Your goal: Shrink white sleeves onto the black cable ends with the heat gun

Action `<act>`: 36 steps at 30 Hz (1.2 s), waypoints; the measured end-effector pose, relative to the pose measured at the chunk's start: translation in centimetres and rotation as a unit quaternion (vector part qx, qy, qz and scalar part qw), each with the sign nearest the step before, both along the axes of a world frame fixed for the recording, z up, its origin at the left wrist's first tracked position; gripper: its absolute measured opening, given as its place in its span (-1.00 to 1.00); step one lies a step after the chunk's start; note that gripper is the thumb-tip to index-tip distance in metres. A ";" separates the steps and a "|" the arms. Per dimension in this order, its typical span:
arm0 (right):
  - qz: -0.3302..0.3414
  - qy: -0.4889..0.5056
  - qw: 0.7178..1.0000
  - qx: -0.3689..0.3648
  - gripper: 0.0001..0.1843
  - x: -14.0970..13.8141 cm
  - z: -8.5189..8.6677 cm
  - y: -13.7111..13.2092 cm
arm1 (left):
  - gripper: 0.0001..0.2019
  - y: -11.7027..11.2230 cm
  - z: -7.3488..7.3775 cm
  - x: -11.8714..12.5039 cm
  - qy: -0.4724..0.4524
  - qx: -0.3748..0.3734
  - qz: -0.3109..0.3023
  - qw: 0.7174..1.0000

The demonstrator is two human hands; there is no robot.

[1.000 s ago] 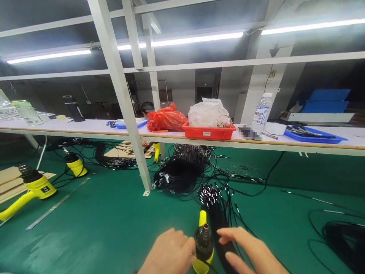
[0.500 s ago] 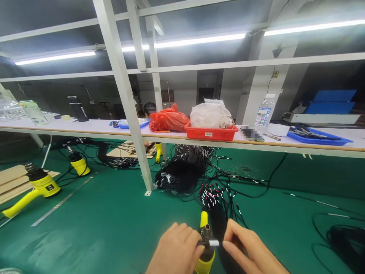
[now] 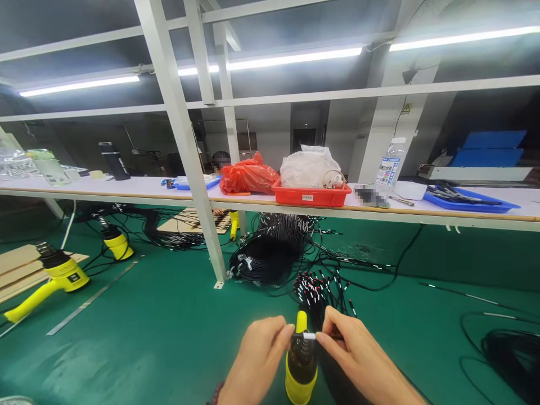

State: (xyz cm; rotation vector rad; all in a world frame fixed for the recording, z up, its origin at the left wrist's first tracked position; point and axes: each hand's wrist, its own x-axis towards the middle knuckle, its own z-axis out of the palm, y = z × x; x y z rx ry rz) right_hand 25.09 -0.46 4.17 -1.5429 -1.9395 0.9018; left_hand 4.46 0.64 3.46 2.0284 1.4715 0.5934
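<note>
Between my two hands is a black cable with a white sleeve [image 3: 309,336] on it, held level above a yellow and black heat gun [image 3: 301,378]. My left hand [image 3: 262,355] pinches the cable on the left of the white part. My right hand [image 3: 353,350] pinches it on the right, its fingertips close against the white. The heat gun stands with its nozzle pointing up, right under the cable. Just behind my right hand lies a bundle of black cables [image 3: 323,298] with red and white ends.
On the green bench [image 3: 169,337], more heat guns [image 3: 65,270] stand at the left beside a metal ruler [image 3: 93,298]. A black cable coil [image 3: 265,261] lies behind, another [image 3: 510,354] at right. A white post [image 3: 202,225] rises mid-left. The shelf above carries a red tray [image 3: 312,195].
Both hands have moved up and away from me with the cable, now over the heat gun's nozzle. My left hand has turned from knuckles-up to a fingertip pinch.
</note>
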 end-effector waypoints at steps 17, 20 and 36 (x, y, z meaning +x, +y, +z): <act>-0.008 -0.015 1.000 0.015 -0.77 -0.2 -1.5 0.7 | -0.67 0.9 -1.5 0.3 -0.070 -0.032 0.023 0.997; -0.006 -0.008 1.000 0.015 -0.78 -0.1 -1.6 0.7 | -0.69 0.9 -1.6 0.3 -0.076 -0.036 0.024 0.996; -0.023 0.002 1.000 0.021 -0.71 0.9 -2.6 1.1 | -0.68 0.8 -2.0 0.3 -0.058 -0.008 0.013 0.998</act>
